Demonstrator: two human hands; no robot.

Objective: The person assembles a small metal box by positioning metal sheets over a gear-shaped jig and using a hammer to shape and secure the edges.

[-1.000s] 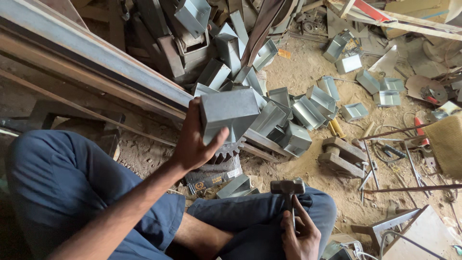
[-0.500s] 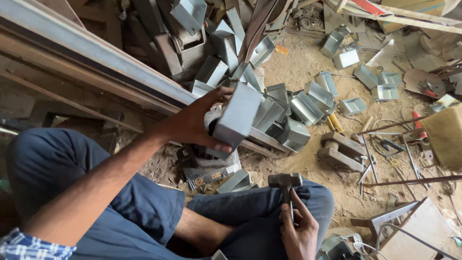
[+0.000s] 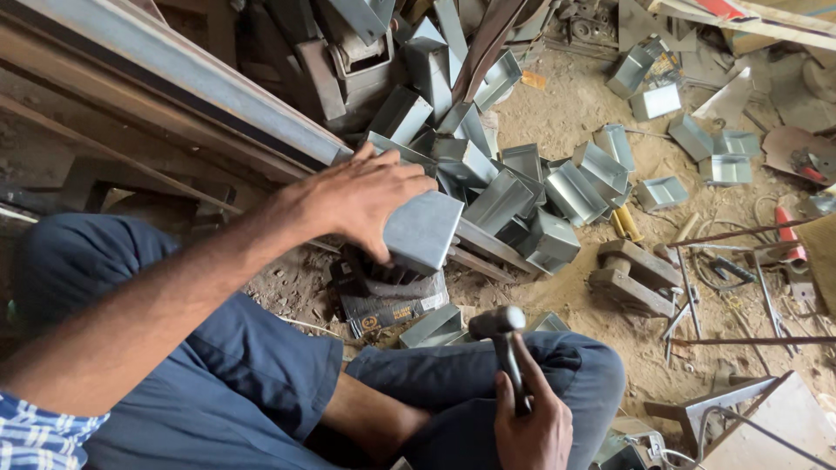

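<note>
My left hand (image 3: 366,196) grips a folded grey sheet-metal box (image 3: 424,231), holding it down on a dark metal block (image 3: 383,287) on the sandy ground between my legs. My right hand (image 3: 531,422) is wrapped around the dark handle of a hammer (image 3: 501,335); its head points up just below and to the right of the box. I sit with my legs in blue trousers (image 3: 261,365) folded around the block.
A heap of several similar grey metal boxes (image 3: 522,196) lies just beyond the block. Long steel channels (image 3: 174,78) run along the left. Wooden blocks (image 3: 631,278), rods, wires and scrap cover the sandy ground at right.
My left hand has turned the metal box and lowered it from in front of the heap onto the dark block. The hammer stays low in my right hand.
</note>
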